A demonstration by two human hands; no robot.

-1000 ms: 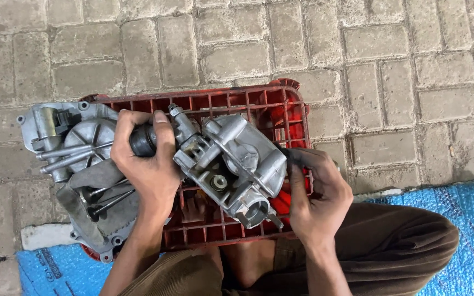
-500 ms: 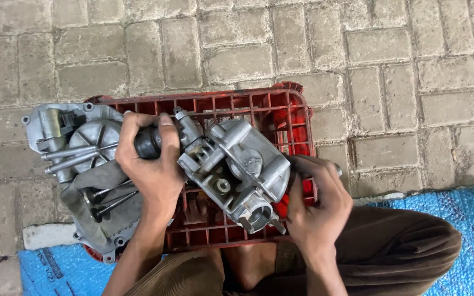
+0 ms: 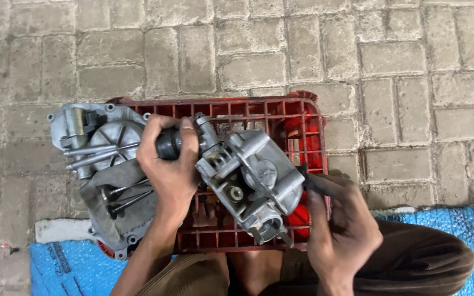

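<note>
Here — grey engine part [image 3: 250, 183], seemingly two-handed.

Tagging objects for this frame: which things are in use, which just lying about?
In use:
- left hand gripping the grey metal engine part
- right hand at its right edge
- red crate beneath

Lying about:
- grey engine cover
- loose valves
- blue mat

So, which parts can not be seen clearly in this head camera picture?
- Black piece in the left hand: its fingers wrap it, shape unclear.
- Dark tool in the right hand: tip hidden behind the grey engine part.
- Red crate: its middle is covered by the parts.
</note>
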